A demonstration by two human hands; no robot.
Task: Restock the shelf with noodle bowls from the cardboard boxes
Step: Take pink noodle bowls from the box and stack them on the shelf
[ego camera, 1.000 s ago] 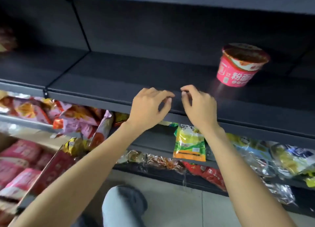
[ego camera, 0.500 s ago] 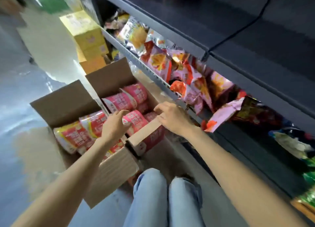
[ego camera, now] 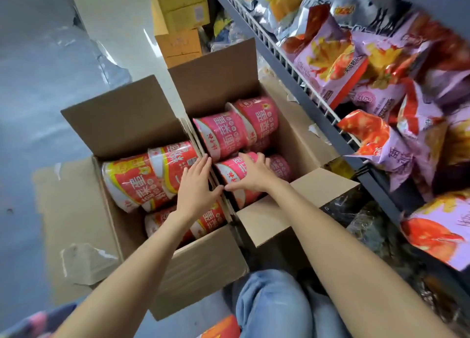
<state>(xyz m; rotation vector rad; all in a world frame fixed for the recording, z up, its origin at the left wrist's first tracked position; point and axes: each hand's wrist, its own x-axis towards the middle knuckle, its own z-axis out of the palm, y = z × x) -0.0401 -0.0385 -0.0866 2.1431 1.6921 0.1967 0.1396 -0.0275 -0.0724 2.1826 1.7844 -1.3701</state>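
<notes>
Two open cardboard boxes stand on the floor in front of me. The left box [ego camera: 122,114] holds red and yellow noodle bowls [ego camera: 132,180] lying on their sides. The right box [ego camera: 216,76] holds pink noodle bowls [ego camera: 221,134], also on their sides. My right hand [ego camera: 251,172] lies over the nearest pink noodle bowl [ego camera: 229,172], fingers curved round its side and thumb stretched along its rim. My left hand [ego camera: 195,187] has straight fingers at the wall between the two boxes, next to that bowl.
A wire-fronted shelf [ego camera: 292,65] full of purple and orange snack bags [ego camera: 356,65] runs along the right. Yellow cartons [ego camera: 180,7] are stacked behind the boxes. My knees in blue jeans [ego camera: 269,307] are at the bottom. Flattened cardboard [ego camera: 68,210] lies on the floor at left.
My view swung from the upper shelf down to the boxes. Both hands dropped from the shelf edge into the boxes, and the right hand now covers a pink bowl.
</notes>
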